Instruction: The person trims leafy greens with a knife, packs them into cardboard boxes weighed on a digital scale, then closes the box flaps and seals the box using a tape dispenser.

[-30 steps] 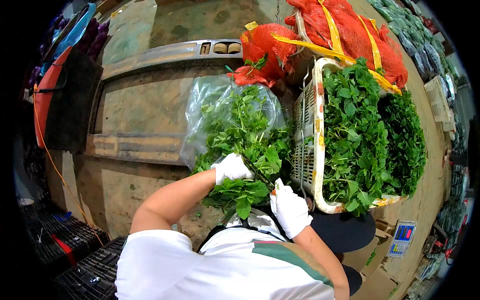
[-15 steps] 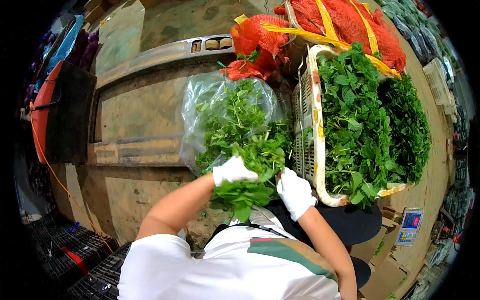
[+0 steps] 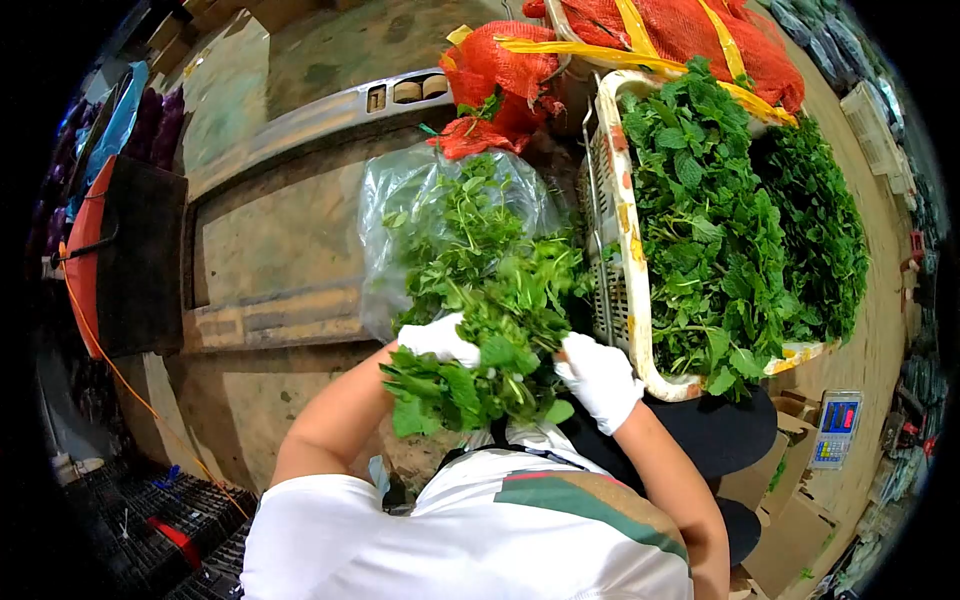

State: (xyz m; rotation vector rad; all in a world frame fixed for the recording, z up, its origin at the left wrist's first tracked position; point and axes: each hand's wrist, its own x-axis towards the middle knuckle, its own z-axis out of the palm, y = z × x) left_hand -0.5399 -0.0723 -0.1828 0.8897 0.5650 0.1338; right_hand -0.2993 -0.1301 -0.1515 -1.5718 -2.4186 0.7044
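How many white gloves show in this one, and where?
2. One is on the left hand, holding leafy greens; the other is on the right hand, near the white crate. Others may be hidden elsewhere.

A vegetable storage or packing area, warehouse-like in character, is indicated. A white plastic crate (image 3: 633, 250) is piled high with leafy greens (image 3: 695, 235), and more loose greens (image 3: 480, 262) are spread over a clear plastic bag (image 3: 388, 200). Red mesh sacks (image 3: 690, 45) are bulked beside the crate, and purple bagged goods (image 3: 160, 130) are stacked at the left edge. Bare, stained floor (image 3: 255, 400) is seen throughout. Black plastic crates (image 3: 125, 515) are grouped at the lower left, while 1 keypad device with a display (image 3: 836, 430) and cardboard boxes (image 3: 795, 545) are seen at the lower right.
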